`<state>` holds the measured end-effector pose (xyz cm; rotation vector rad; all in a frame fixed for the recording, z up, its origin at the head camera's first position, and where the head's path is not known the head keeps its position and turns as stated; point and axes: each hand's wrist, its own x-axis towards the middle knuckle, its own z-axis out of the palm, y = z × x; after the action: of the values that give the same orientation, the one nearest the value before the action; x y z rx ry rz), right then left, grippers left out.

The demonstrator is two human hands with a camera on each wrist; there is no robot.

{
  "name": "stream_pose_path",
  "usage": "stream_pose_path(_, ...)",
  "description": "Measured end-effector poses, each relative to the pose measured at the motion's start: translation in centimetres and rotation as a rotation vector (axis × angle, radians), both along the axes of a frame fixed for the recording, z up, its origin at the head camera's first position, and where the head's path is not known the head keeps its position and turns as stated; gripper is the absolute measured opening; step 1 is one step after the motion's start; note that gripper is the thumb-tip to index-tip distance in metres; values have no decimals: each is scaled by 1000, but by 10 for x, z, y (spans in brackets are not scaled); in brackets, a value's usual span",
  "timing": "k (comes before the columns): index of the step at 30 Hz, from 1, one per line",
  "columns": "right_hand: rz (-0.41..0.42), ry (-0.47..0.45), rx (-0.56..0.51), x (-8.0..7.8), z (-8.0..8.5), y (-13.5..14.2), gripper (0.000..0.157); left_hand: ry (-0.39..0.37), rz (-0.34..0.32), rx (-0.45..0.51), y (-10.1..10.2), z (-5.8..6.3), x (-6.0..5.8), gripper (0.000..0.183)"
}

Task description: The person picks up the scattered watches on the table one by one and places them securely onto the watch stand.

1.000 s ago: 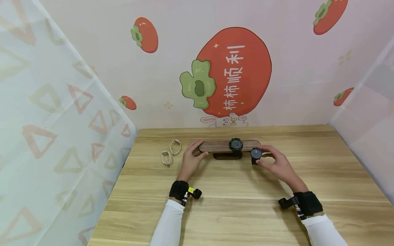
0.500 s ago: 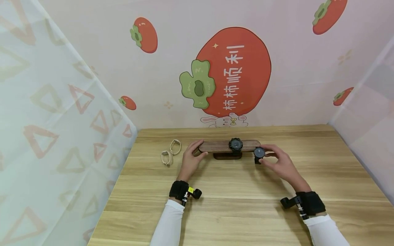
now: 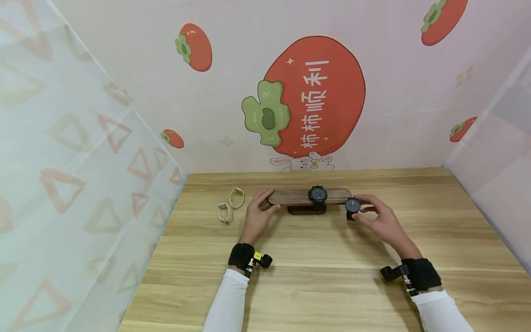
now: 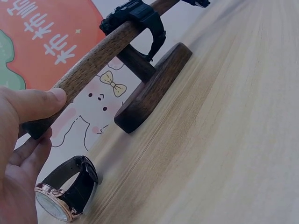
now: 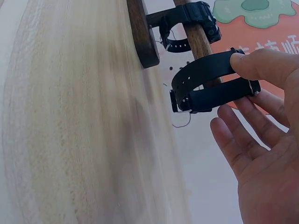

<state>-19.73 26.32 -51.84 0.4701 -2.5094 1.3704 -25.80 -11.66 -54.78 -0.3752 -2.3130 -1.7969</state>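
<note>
From afar, I'm seeing the right hand (image 3: pixel 380 223) pinching a black watch (image 3: pixel 352 205).
I'm finding it at the wooden stand's (image 3: pixel 290 197) three-o'clock end — the left hand (image 3: pixel 255 218) is gripping the nine-o'clock end.

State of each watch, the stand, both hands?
Stand, upright on the table
Middle watch, looped round the stand
Right watch, looped, held
Front-left watch, looped, on the table
Back-left watch, looped, on the table
Left hand, gripping the stand
Right hand, pinching the right watch

I see two black watches (image 3: pixel 353 205), a dark-brown stand (image 3: pixel 290 197), streaky tan table (image 3: pixel 315 290), pinkish wall (image 3: pixel 398 115) (dotted with red persimmons (image 3: pixel 344 115)!).
</note>
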Motion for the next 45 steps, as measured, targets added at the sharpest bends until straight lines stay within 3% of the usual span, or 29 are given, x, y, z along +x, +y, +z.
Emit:
stream_pose_path(22,-46,-19,-22,-10,-2,8,56,-22,-13,-15,-3,0,1,61)
stream_pose_path(45,-29,-44,-18,-19,2,5,56,-51,-21,12,-3,-2,0,62)
